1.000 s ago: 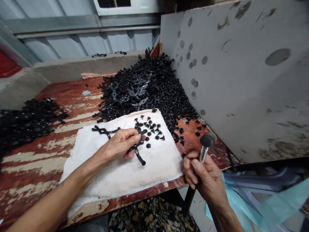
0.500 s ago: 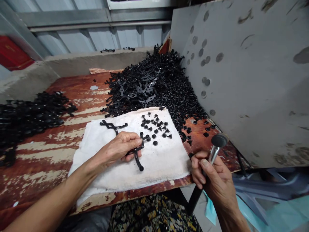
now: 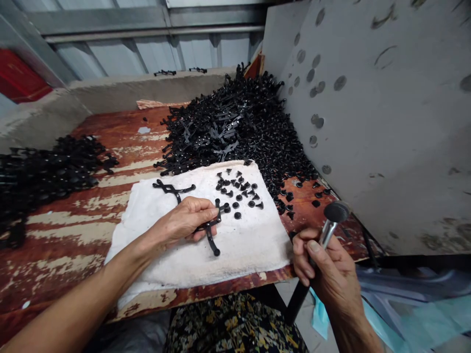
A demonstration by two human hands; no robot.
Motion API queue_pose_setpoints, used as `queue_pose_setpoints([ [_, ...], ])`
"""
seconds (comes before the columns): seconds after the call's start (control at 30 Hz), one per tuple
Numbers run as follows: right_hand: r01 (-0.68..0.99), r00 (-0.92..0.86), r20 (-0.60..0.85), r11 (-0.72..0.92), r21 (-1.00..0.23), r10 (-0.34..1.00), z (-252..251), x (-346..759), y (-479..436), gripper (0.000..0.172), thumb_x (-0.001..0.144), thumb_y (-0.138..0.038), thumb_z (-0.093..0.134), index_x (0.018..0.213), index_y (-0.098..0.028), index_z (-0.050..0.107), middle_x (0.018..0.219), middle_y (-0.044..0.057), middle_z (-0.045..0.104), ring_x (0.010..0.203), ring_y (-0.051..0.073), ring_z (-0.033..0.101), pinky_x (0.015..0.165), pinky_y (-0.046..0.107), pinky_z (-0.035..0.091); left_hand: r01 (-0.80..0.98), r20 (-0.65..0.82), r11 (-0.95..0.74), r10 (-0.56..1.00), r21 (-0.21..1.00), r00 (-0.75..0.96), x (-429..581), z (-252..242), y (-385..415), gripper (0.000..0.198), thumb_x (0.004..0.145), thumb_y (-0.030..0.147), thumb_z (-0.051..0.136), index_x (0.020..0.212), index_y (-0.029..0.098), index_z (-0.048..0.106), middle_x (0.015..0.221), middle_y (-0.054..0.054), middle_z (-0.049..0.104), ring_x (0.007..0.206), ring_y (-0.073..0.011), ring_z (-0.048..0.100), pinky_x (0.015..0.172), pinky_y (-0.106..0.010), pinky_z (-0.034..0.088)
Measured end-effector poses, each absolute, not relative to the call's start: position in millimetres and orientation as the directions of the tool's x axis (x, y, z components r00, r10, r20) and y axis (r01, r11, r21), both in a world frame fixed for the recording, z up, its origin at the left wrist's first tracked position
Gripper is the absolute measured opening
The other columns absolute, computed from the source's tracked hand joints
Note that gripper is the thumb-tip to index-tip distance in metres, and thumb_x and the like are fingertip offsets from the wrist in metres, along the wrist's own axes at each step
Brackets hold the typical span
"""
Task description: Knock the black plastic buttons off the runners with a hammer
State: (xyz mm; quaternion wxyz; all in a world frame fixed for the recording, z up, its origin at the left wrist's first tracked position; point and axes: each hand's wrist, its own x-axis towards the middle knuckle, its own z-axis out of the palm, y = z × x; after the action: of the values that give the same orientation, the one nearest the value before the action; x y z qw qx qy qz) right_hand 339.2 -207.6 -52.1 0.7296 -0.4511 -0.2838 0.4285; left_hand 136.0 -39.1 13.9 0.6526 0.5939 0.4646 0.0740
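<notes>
My left hand (image 3: 191, 215) is closed on a black jointed bracket (image 3: 212, 240) with several arms, held over a white cloth (image 3: 243, 250). One round end of the bracket lies right by the small black studs (image 3: 237, 215) on the cloth; whether it touches one, I cannot tell. A second black bracket (image 3: 172, 189) rests on the cloth just behind my left hand. At the table's front right edge, my right hand (image 3: 327, 269) grips a hammer (image 3: 335, 212) with a chrome neck, dark handle and round black face, tilted upward.
A large heap of black brackets and studs (image 3: 235, 117) fills the back of the worn red-brown table (image 3: 128, 147). Another pile of black brackets (image 3: 47, 171) lies at the left. A grey panel (image 3: 386, 132) stands along the right side, and a concrete ledge (image 3: 121, 90) runs behind.
The view has shifted slightly. Both hands keep nearly the same places and grips, with the bracket and hammer still in them.
</notes>
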Motion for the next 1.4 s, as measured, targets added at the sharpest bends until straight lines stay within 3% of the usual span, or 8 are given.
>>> queue_pose_setpoints([
  [0.33,-0.373,0.469,0.046,0.245,-0.895,0.882,-52,340,-207,0.009,0.086,-0.032,0.069,0.092,-0.026,0.071,0.069,-0.001,0.062,0.039,0.004,0.040,0.032,0.014,0.038,0.506,-0.548,0.278,0.649,0.816,0.527,140,16,-39,0.025,0.082,0.030,0.057,0.065,0.013,0.056,0.054,-0.001,0.064,0.030,-0.0020,0.038,0.032,-0.015,0.020],
  [0.53,-0.386,0.453,0.044,0.241,-0.890,0.890,-52,340,-206,0.008,0.086,-0.032,0.069,0.090,-0.026,0.071,0.069,-0.002,0.061,0.039,0.003,0.040,0.033,0.013,0.039,0.533,-0.584,0.307,0.647,0.788,0.490,143,19,-40,0.024,0.083,0.028,0.056,0.064,0.014,0.054,0.049,0.000,0.061,0.029,-0.0027,0.037,0.031,-0.015,0.019],
  [0.83,-0.388,0.445,0.043,0.236,-0.891,0.895,-54,340,-208,0.008,0.088,-0.031,0.067,0.093,-0.026,0.071,0.070,-0.001,0.061,0.040,0.003,0.041,0.034,0.013,0.038,0.597,-0.572,0.214,0.641,0.773,0.511,144,23,-35,0.031,0.082,0.028,0.060,0.055,0.015,0.052,0.044,0.000,0.058,0.027,-0.0025,0.033,0.032,-0.017,0.017],
  [1.03,-0.384,0.447,0.043,0.235,-0.893,0.893,-53,340,-208,0.008,0.087,-0.032,0.068,0.092,-0.025,0.071,0.070,-0.001,0.061,0.039,0.003,0.041,0.034,0.013,0.039,0.619,-0.593,0.225,0.640,0.752,0.488,146,26,-32,0.034,0.084,0.022,0.056,0.052,0.017,0.048,0.032,0.005,0.044,0.027,-0.0042,0.033,0.033,-0.016,0.019],
  [1.2,-0.391,0.456,0.029,0.230,-0.891,0.889,-55,341,-209,0.009,0.086,-0.032,0.069,0.093,-0.026,0.071,0.071,-0.002,0.062,0.039,0.002,0.042,0.034,0.013,0.040,0.641,-0.600,0.211,0.639,0.738,0.481,146,25,-31,0.034,0.086,0.020,0.053,0.052,0.016,0.047,0.039,0.001,0.054,0.026,-0.0028,0.032,0.032,-0.016,0.018],
  [1.4,-0.373,0.462,0.040,0.235,-0.898,0.886,-54,340,-207,0.009,0.086,-0.033,0.069,0.092,-0.026,0.071,0.070,-0.002,0.062,0.038,0.003,0.042,0.033,0.013,0.039,0.653,-0.591,0.172,0.632,0.738,0.501,146,26,-28,0.036,0.087,0.017,0.050,0.051,0.016,0.047,0.040,0.001,0.055,0.026,-0.0023,0.033,0.033,-0.015,0.019],
])
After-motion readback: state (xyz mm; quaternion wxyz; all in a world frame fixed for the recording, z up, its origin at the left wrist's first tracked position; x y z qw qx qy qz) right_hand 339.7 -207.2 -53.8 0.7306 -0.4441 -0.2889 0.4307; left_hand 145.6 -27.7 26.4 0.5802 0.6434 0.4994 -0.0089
